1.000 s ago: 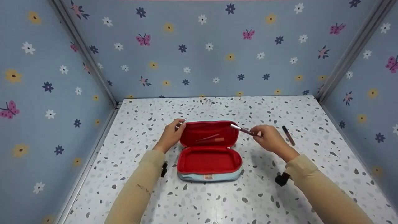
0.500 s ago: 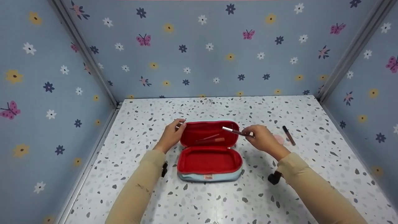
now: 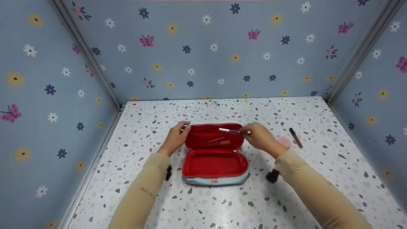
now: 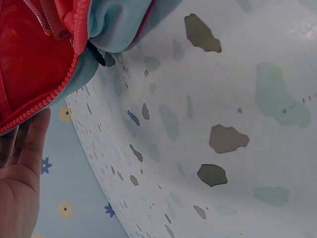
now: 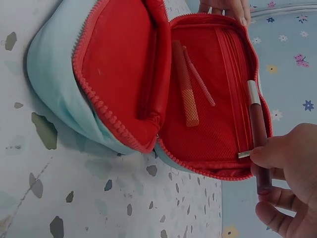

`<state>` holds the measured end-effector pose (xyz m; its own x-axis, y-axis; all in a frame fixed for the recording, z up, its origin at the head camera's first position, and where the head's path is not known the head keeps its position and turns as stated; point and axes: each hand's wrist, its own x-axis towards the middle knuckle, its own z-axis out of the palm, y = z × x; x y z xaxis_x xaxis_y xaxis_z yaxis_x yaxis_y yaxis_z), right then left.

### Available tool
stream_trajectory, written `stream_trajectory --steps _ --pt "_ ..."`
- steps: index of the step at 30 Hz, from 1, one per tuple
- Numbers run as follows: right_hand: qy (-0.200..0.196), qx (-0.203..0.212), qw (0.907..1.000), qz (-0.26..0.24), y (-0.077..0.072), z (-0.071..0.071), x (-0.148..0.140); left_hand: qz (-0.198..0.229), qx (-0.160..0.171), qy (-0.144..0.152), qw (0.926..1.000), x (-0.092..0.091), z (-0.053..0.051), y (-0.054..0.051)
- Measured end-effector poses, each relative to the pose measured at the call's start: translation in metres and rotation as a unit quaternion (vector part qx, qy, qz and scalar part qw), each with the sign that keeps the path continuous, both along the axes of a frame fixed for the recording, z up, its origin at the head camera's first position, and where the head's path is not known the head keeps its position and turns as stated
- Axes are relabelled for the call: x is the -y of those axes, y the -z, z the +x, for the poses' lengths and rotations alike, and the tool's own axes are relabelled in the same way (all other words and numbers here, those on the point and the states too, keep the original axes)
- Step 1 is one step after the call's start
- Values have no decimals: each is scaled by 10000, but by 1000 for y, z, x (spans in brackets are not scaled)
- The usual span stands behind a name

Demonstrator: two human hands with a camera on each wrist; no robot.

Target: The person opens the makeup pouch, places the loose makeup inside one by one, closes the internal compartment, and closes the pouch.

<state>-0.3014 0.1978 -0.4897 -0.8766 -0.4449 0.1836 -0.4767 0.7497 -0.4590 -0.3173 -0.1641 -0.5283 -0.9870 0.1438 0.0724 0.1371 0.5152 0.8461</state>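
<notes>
A light-blue zip pouch [image 3: 215, 181] with a red lining lies unzipped, its lid [image 3: 198, 135] raised at the back. My left hand [image 3: 175, 135] grips the lid's left edge, with fingers behind it in the left wrist view. My right hand [image 3: 260, 137] pinches a dark-red lip gloss tube [image 5: 259, 124] by its lower end. The tube's silver cap points left, in front of the raised lid. Behind the lid's red mesh sit a slim pink stick [image 5: 199, 77] and an orange-tipped tube [image 5: 189, 106]. The pouch's bottom compartment [image 3: 215, 163] shows only red lining.
On the speckled white table [image 3: 152, 117], a second lip gloss tube [image 3: 296, 138] with a black cap lies to the right. A round pink item [image 3: 284, 142] lies partly hidden behind the right wrist. Blue flowered panels [image 3: 203, 38] stand at the back and both sides.
My right hand has moved left with the lip gloss tube, which now lies nearly level before the lid. The pink item has come into view. My left hand stays on the lid.
</notes>
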Motion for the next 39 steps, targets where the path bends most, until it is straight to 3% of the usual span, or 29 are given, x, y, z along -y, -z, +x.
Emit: stream_trajectory --steps 9,17,29,39 --pt "16 -282 9994 205 -8 -4 15 17 12 -18 10000 -1 -1 0" --pt "0 -423 9985 336 -4 -11 25 83 61 41 9999 0 0 2" --pt "-356 -1465 9855 778 -1 -11 50 80 -78 10 9999 0 1 0" --pt "-416 -1255 9889 672 4 -8 72 101 4 9 9999 -2 3 -3"
